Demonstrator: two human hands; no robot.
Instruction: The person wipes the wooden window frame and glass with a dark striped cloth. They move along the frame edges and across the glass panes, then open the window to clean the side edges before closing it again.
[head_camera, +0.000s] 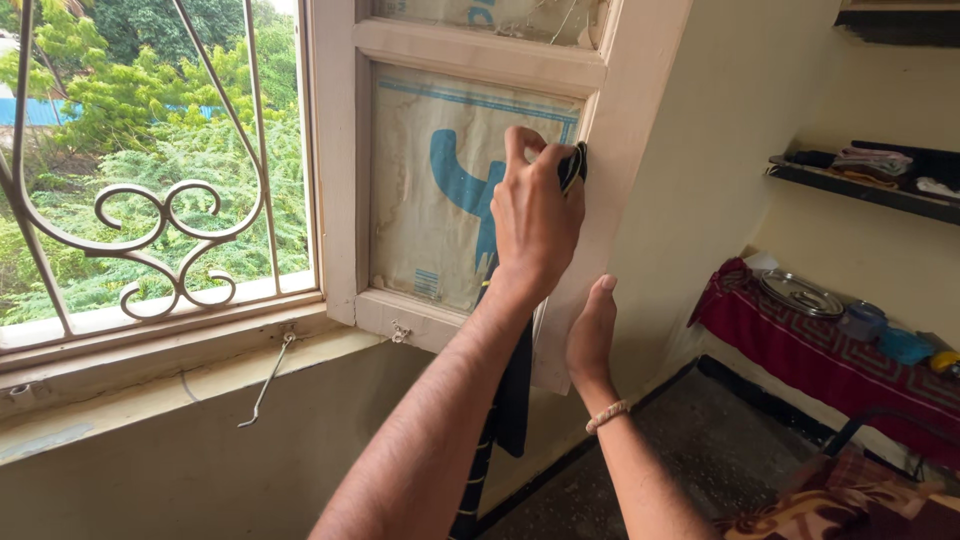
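Observation:
My left hand (535, 220) is raised against the outer edge of an open wooden window shutter (625, 120) and grips a dark cloth (514, 400). The cloth is bunched at my fingertips and hangs down behind my forearm. The shutter's pane is covered with a pale printed sheet with blue shapes (430, 200). My right hand (592, 335), with a bead bracelet at the wrist, holds the shutter's edge lower down, thumb pointing up and fingers hidden behind the wood.
A curled metal grille (150, 220) covers the window opening at left, with trees beyond. A metal hook (268, 385) hangs under the sill. At right stand a wall shelf (870, 190) with folded clothes and a red-covered table (800, 355) bearing a steel plate (798, 293) and containers.

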